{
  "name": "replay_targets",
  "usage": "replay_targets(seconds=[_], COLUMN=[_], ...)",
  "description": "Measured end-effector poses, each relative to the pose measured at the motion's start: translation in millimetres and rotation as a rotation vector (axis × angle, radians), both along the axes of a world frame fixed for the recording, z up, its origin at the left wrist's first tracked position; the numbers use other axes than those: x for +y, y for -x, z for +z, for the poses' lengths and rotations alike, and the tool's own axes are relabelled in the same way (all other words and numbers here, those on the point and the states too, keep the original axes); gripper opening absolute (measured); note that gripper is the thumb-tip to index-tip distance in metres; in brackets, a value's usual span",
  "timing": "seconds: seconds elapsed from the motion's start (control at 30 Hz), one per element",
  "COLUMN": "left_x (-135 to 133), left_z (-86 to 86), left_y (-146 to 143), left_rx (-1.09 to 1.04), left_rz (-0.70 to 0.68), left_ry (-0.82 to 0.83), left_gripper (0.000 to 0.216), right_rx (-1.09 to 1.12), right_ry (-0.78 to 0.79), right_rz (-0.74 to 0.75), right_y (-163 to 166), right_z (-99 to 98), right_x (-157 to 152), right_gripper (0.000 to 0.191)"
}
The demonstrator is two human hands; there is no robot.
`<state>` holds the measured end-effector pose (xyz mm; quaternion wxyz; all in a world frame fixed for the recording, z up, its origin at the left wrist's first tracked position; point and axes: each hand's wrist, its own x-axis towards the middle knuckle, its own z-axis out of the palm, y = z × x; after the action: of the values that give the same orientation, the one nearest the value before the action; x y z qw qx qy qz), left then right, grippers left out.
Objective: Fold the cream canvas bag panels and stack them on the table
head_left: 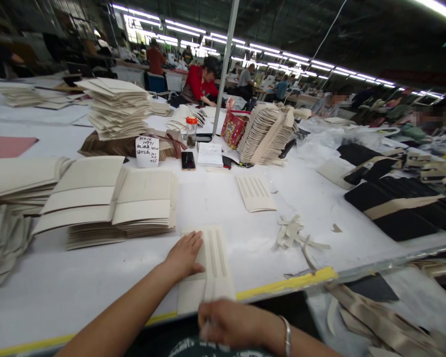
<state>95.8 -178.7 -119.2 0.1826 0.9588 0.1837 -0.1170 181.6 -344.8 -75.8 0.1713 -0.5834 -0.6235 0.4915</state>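
My left hand (186,255) lies flat with its fingers stretched out, pressing on the upper left part of a cream panel (217,253) at the table's front edge. Long raised strips run lengthwise along this panel. Over its lower end, close to my body, my right hand (230,322) is curled closed and somewhat blurred; what its fingers hold, if anything, is hidden. A similar cream panel with parallel strips (255,192) lies farther back on the table.
Stacks of folded cream pieces (144,203) stand to the left. Cut scraps (292,232) and black bundled pieces (397,203) lie to the right. Farther back are a phone (188,160), an orange-lidded jar (191,131), a pole (226,69) and a person in red (198,84).
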Motion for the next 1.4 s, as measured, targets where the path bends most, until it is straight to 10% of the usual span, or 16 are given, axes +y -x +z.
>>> replay_targets(seconds=[0.07, 0.17, 0.3, 0.5, 1.4], left_x=[0, 2, 10, 23, 49], left_z=[-0.8, -3.8, -4.4, 7.0, -6.7], left_y=[2, 4, -1, -26, -45], left_rx=[0.001, -0.046, -0.157, -0.137, -0.188], left_rz=[0.005, 0.014, 0.114, 0.243, 0.217], left_ry=[0.018, 0.037, 0.015, 0.003, 0.245], left_gripper=[0.075, 0.067, 0.034, 0.026, 0.038], right_rx=[0.225, 0.281, -0.107, -0.574, -0.664], right_ry=[0.147, 0.139, -0.062, -0.004, 0.091], right_rz=[0.126, -0.062, -0.448, -0.445, -0.517], right_y=[0, -14, -45, -61, -52], right_z=[5.3, 11.8, 4.3, -36.3, -45.7], right_x=[-9, 0, 60, 127, 131], right_gripper=[0.01, 0.017, 0.019, 0.021, 0.025])
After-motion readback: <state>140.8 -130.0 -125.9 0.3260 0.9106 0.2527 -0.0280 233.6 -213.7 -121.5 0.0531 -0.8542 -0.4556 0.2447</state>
